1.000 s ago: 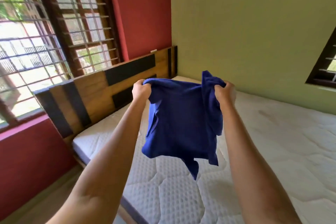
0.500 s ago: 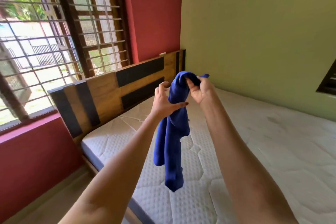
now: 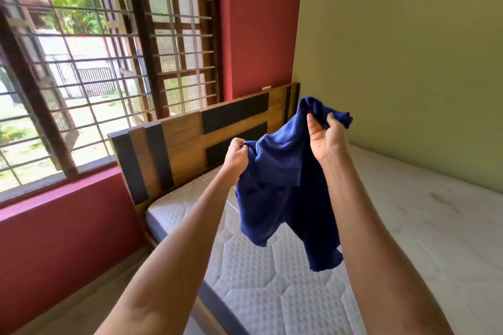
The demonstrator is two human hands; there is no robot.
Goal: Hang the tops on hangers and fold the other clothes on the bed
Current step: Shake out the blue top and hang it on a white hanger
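While held aloft between both fists: blue garment [image 3: 280, 187], hanging clear above the mattress [image 3: 408, 226].
Handling: soft, light, limp; sags freely below the grip, likely to twist or bunch rather than slip.
Best hold: probably along the top edge, one corner per hand, spread apart to flatten.
Look: deep blue knit, creased, two uneven lobes dangling; type of clothing unclear.
Left hand [image 3: 237, 156]: curled tight, pinching the lower near edge.
Right hand [image 3: 324, 136]: raised higher, thumb and fingers clamping a bunched fold.
Beyond the grip: wooden headboard [image 3: 185, 141], barred window [image 3: 95, 62] off to the left.
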